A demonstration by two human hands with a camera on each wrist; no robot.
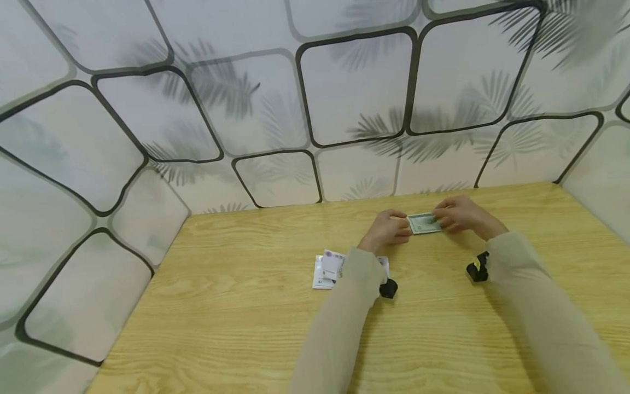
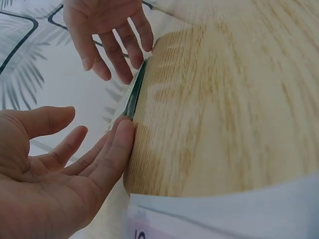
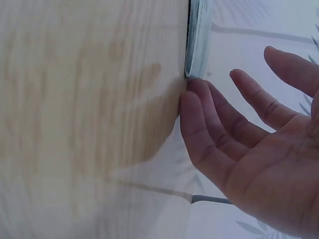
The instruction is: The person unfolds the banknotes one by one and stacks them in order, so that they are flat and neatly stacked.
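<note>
A small stack of green banknotes (image 1: 424, 223) lies flat on the wooden table, between the two hands. The left hand (image 1: 388, 230) has its fingertips at the stack's left end, thumb held apart, as the left wrist view shows. At the right end is the right hand (image 1: 465, 214); in the right wrist view its lower fingertips touch or nearly touch the notes (image 3: 199, 45), with the thumb raised away. Neither hand grips the stack. Near the left forearm lie pale purple banknotes (image 1: 333, 264), overlapping one another and partly hidden by the sleeve.
The light wood table (image 1: 236, 306) runs back to a patterned cloth wall (image 1: 354, 98) with leaf prints and dark outlines. A black wrist device (image 1: 388, 289) shows under the left sleeve, and another black device (image 1: 477, 267) beside the right sleeve.
</note>
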